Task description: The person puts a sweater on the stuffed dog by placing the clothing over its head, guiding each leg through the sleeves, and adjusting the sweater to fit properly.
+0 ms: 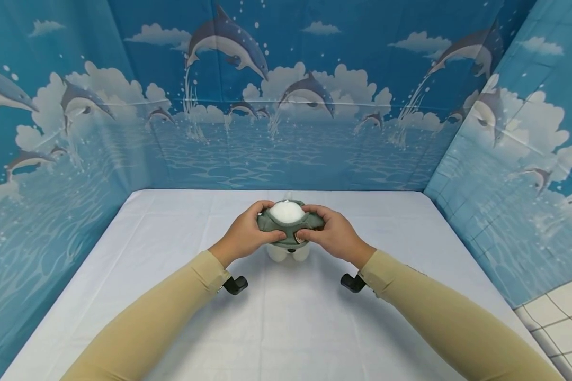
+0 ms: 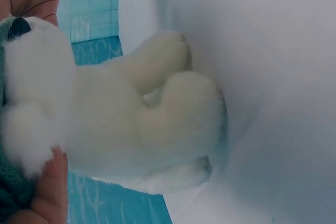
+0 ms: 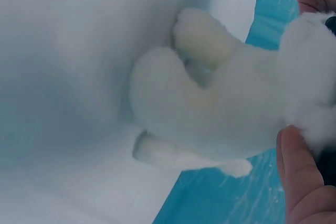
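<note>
A white plush animal (image 1: 287,212) with a dark nose stands on the white table, its legs toward me. Around its head sits a grey-green cloth garment (image 1: 288,234), and the white crown shows through the opening. My left hand (image 1: 245,233) pinches the garment's left side, thumb in front and fingers behind. On the opposite side my right hand (image 1: 337,234) pinches the cloth the same way, its thumb by a small patch. In the left wrist view the plush body (image 2: 121,119) and feet appear sideways, with the nose beside the cloth. The right wrist view mirrors this plush (image 3: 210,108).
The white-covered table (image 1: 286,328) spreads around the plush. Blue dolphin-print curtains (image 1: 286,153) stand behind and at both sides. A black device (image 1: 235,285) is at my left wrist, another black device (image 1: 352,283) at my right. White tiles (image 1: 562,317) show at lower right.
</note>
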Tool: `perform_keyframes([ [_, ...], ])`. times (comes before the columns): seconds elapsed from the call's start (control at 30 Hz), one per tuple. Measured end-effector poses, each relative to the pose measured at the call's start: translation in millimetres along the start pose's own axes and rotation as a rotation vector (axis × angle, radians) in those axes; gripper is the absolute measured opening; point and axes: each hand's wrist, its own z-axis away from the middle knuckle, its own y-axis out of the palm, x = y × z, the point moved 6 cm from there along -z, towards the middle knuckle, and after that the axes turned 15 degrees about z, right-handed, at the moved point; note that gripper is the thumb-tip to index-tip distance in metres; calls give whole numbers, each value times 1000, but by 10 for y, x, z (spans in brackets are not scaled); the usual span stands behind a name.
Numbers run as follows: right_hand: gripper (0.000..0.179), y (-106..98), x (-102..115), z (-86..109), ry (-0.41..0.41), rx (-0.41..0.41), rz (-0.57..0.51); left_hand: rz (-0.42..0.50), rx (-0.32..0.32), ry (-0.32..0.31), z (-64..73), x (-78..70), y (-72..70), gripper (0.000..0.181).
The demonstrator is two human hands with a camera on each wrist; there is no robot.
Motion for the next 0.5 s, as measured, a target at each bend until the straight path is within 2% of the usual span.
perform_keyframes([
  [0.23, 74, -26, 32, 43, 4, 53, -53, 109, 33, -10, 7, 19, -12, 74],
  [0.37, 73, 48, -39, 66, 17, 117, -140, 182, 53, -75, 29, 100, 10, 75],
  [0.5, 63, 70, -59, 65, 34, 74, -185, 272, 62, -149, 41, 158, 39, 74],
])
